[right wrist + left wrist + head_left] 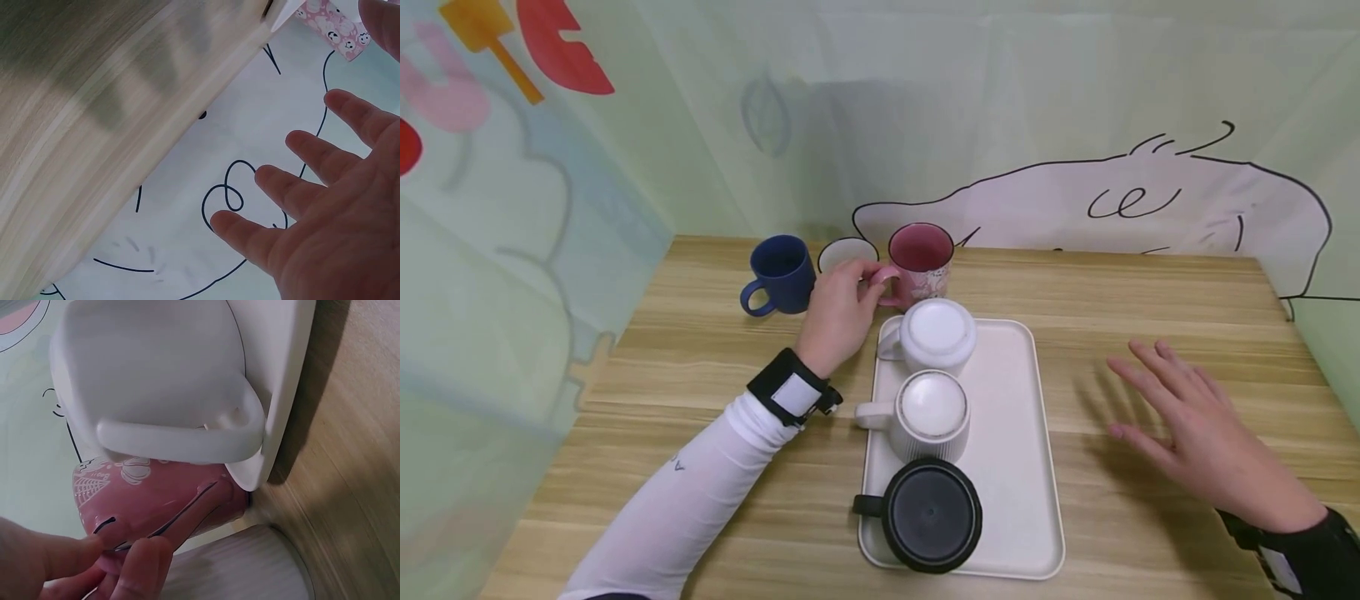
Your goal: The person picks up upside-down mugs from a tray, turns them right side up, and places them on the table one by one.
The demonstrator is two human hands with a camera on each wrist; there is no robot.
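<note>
My left hand (838,312) pinches the handle of a pink mug (922,271), which stands upright just behind the tray, its dark red inside facing up. White drawings decorate its side in the left wrist view, where thumb and finger meet on the handle (119,547). Right in front of it, a white mug (938,329) sits upside down on the tray (1011,467), handle to the left. Over the table right of the tray hovers my right hand (1195,417), fingers spread and holding nothing.
Also upside down on the tray are a ribbed white mug (932,408) and a black mug (931,512), handles pointing left. Left of the pink mug stand a blue mug (782,275) and a white mug with a dark rim (847,252), partly hidden by my hand. A printed curtain (1000,100) hangs behind the table.
</note>
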